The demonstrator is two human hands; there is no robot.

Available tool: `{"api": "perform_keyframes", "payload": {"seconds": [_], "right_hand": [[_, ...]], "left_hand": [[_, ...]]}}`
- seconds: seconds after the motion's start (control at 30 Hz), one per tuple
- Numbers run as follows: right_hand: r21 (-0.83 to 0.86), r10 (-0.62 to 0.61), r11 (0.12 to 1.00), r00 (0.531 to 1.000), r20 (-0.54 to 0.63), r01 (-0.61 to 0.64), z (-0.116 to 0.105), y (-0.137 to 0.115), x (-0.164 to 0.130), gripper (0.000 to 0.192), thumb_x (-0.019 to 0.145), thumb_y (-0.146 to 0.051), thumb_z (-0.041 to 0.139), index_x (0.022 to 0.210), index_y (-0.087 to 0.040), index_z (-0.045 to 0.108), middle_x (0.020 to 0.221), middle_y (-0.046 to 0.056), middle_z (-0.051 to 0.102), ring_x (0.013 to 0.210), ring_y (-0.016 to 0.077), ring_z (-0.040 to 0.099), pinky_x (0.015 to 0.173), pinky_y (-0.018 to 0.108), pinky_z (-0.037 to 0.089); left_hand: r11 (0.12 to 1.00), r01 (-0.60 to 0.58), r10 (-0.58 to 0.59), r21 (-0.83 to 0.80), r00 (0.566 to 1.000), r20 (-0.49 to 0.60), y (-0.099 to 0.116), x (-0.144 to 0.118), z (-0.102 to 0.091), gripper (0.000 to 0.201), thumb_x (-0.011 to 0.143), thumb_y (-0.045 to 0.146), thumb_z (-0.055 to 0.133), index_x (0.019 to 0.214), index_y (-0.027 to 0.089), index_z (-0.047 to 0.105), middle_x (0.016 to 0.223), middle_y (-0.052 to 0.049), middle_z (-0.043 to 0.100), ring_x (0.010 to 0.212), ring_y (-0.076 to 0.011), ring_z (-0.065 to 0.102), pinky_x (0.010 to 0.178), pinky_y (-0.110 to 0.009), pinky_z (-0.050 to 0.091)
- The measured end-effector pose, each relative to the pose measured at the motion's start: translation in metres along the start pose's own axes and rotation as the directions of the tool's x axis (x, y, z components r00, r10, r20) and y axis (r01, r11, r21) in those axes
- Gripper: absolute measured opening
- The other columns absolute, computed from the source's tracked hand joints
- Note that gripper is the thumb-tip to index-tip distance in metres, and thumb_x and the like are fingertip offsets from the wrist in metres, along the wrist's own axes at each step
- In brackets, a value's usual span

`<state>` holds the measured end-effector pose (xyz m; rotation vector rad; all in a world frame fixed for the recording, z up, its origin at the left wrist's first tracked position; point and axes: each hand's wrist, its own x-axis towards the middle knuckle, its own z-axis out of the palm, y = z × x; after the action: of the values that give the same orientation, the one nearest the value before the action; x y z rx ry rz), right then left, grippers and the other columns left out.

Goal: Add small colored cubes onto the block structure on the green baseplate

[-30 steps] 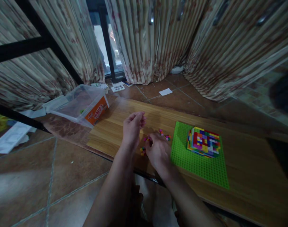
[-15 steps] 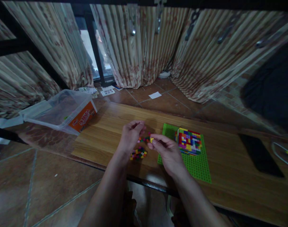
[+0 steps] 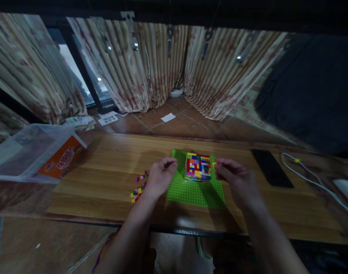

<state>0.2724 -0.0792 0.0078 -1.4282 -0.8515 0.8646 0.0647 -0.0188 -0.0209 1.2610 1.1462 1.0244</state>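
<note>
A small yellow brick [image 3: 214, 164] is pinched between thumb and fingers of the right hand [image 3: 237, 176], just beside a multicoloured brick stack [image 3: 198, 167] set on a green baseplate [image 3: 191, 196]. With twelve o'clock pointing away from the wearer, the stack is found at nine o'clock from that grip and at three o'clock from the left hand [image 3: 161, 176]; the right fingertips are nearer. No clear long axis is shown by the roughly square stack; the yellow brick's is too small to tell. The left fingers are curled toward the thumb, but whether anything is gripped cannot be told. Loose bricks [image 3: 136, 193] are scattered at eight o'clock from the left hand.
</note>
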Motion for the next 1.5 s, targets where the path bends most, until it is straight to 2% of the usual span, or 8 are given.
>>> {"api": "perform_keyframes", "payload": {"seconds": [0.2, 0.33, 0.47, 0.6, 0.73, 1.0, 1.23, 1.5], "right_hand": [[-0.295, -0.037, 0.954, 0.998, 0.048, 0.049, -0.007, 0.012, -0.002, 0.032, 0.067, -0.043, 0.072, 0.086, -0.017, 0.074, 0.072, 0.004, 0.071, 0.062, 0.016, 0.061, 0.058, 0.029, 0.047], [-0.512, -0.115, 0.849, 0.991, 0.064, 0.132, -0.003, 0.014, -0.007, 0.027, 0.076, -0.041, 0.063, 0.088, -0.019, 0.074, 0.074, 0.004, 0.072, 0.062, 0.0172, 0.061, 0.062, 0.031, 0.047], [-0.607, -0.169, 0.774, 0.983, 0.075, 0.179, 0.004, 0.011, -0.013, 0.027, 0.08, -0.04, 0.059, 0.089, -0.02, 0.074, 0.077, 0.004, 0.073, 0.059, 0.0176, 0.061, 0.061, 0.031, 0.046], [-0.637, -0.214, 0.742, 0.974, 0.07, 0.209, 0.01, 0.009, -0.016, 0.026, 0.081, -0.04, 0.057, 0.088, -0.021, 0.073, 0.081, 0.005, 0.075, 0.061, 0.0186, 0.064, 0.062, 0.032, 0.047], [-0.606, -0.2, 0.769, 0.977, 0.075, 0.204, 0.012, 0.009, -0.016, 0.024, 0.079, -0.043, 0.062, 0.081, -0.021, 0.073, 0.079, 0.005, 0.076, 0.063, 0.0194, 0.066, 0.062, 0.031, 0.048], [-0.574, -0.203, 0.797, 0.978, 0.037, 0.187, -0.008, 0.01, -0.007, 0.031, 0.083, -0.047, 0.06, 0.085, -0.019, 0.074, 0.078, 0.007, 0.075, 0.068, 0.022, 0.068, 0.062, 0.032, 0.05], [-0.534, -0.213, 0.835, 0.972, -0.095, 0.131, -0.008, 0.03, 0.005, 0.057, 0.081, -0.058, 0.06, 0.117, -0.014, 0.064, 0.102, 0.015, 0.07, 0.087, 0.0251, 0.066, 0.065, 0.034, 0.052], [-0.515, -0.067, 0.856, 0.998, -0.013, 0.051, 0.004, 0.047, 0.002, 0.066, 0.083, -0.061, 0.058, 0.129, -0.014, 0.056, 0.114, 0.018, 0.069, 0.098, 0.0282, 0.067, 0.082, 0.043, 0.052]], "left_hand": [[0.998, 0.032, -0.033, 0.057, 0.999, 0.005, 0.0, 0.0, 0.015, 0.019, 0.077, 0.029, 0.065, 0.09, 0.017, 0.07, 0.068, 0.001, 0.064, 0.061, -0.0127, 0.057, 0.059, -0.023, 0.043], [0.996, 0.048, -0.054, 0.08, 0.996, 0.073, -0.01, 0.001, 0.019, 0.025, 0.08, 0.035, 0.065, 0.096, 0.017, 0.07, 0.069, 0.0, 0.066, 0.061, -0.0138, 0.059, 0.058, -0.023, 0.043], [0.997, 0.056, -0.061, 0.053, 0.992, 0.11, -0.022, 0.003, 0.022, 0.026, 0.08, 0.037, 0.065, 0.097, 0.018, 0.07, 0.072, -0.001, 0.067, 0.062, -0.0141, 0.059, 0.058, -0.024, 0.044], [0.997, 0.037, -0.045, 0.072, 0.992, 0.122, -0.021, 0.003, 0.022, 0.025, 0.081, 0.035, 0.064, 0.097, 0.018, 0.07, 0.073, -0.002, 0.068, 0.061, -0.0141, 0.059, 0.058, -0.024, 0.045], [0.996, 0.023, -0.035, 0.091, 0.991, 0.13, -0.015, 0.001, 0.022, 0.024, 0.081, 0.034, 0.063, 0.097, 0.018, 0.07, 0.073, -0.001, 0.067, 0.061, -0.0138, 0.058, 0.058, -0.024, 0.044], [0.995, -0.005, -0.01, 0.1, 0.99, 0.143, -0.016, 0.001, 0.021, 0.022, 0.082, 0.035, 0.062, 0.094, 0.019, 0.071, 0.075, -0.001, 0.067, 0.065, -0.0147, 0.058, 0.06, -0.024, 0.043], [0.995, -0.005, -0.008, 0.096, 0.991, 0.133, -0.017, 0.002, 0.023, 0.021, 0.084, 0.035, 0.06, 0.093, 0.019, 0.071, 0.076, -0.002, 0.068, 0.066, -0.0153, 0.06, 0.061, -0.024, 0.045], [0.991, -0.024, 0.005, 0.13, 0.99, 0.143, -0.014, 0.001, 0.024, 0.021, 0.085, 0.034, 0.058, 0.092, 0.018, 0.07, 0.077, -0.003, 0.068, 0.066, -0.0152, 0.059, 0.061, -0.025, 0.046]]}}
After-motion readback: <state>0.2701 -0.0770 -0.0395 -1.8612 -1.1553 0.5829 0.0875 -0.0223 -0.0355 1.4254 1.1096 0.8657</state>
